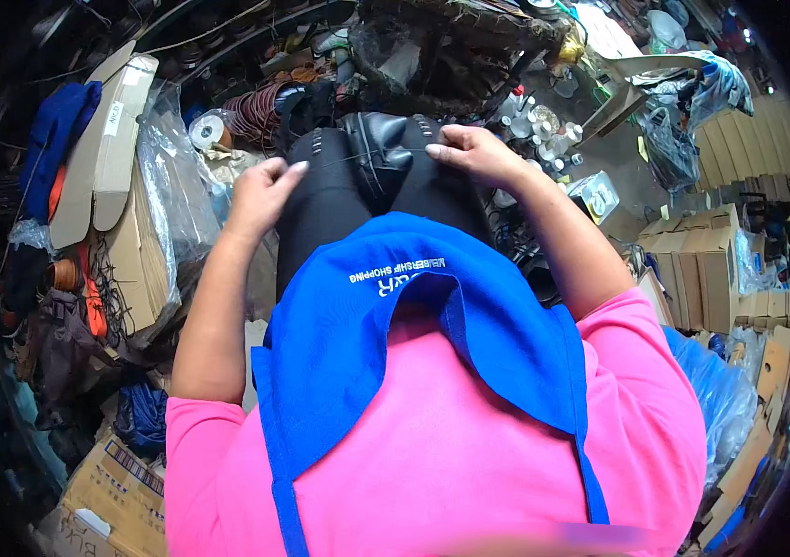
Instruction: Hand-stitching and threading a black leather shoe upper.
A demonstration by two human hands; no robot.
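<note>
Between my knees sits a black leather piece (383, 148), folded and glossy, with a seam running down it. A thin thread (413, 149) stretches out from it to both sides. My left hand (265, 192) is closed on the thread's left side, thumb pressed to the fingers, beside my left knee. My right hand (480, 153) pinches the thread's right side between thumb and forefinger, over my right knee. Neither hand touches the leather itself. The kind of leather article cannot be made out. A blue apron (330, 278) covers my lap below it.
Flattened cardboard (116, 148) and clear plastic sheeting (172, 176) stand at the left. A white spool (209, 132) and coiled brown cord (254, 113) lie ahead. Several bottles and jars (543, 130) stand at the far right, and cardboard boxes (692, 255) are stacked right of me.
</note>
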